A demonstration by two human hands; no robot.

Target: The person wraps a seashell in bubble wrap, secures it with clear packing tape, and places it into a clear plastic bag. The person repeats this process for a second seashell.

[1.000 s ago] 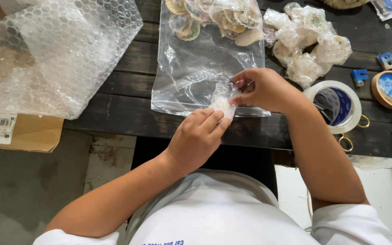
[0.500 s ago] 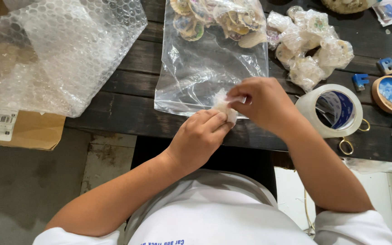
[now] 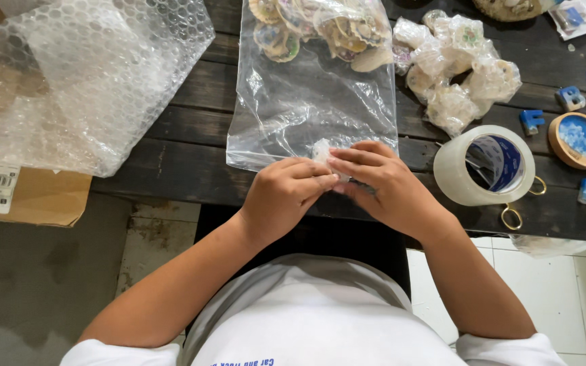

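The clear plastic bag (image 3: 310, 102) lies on the dark wooden table (image 3: 191, 156), round decorated discs (image 3: 320, 27) at its far end. Left hand (image 3: 286, 193) and right hand (image 3: 381, 186) pinch a small wrapped piece (image 3: 321, 149) at its near edge. Since before, both hands have moved closer together; the tape roll (image 3: 486, 166) stays beside.
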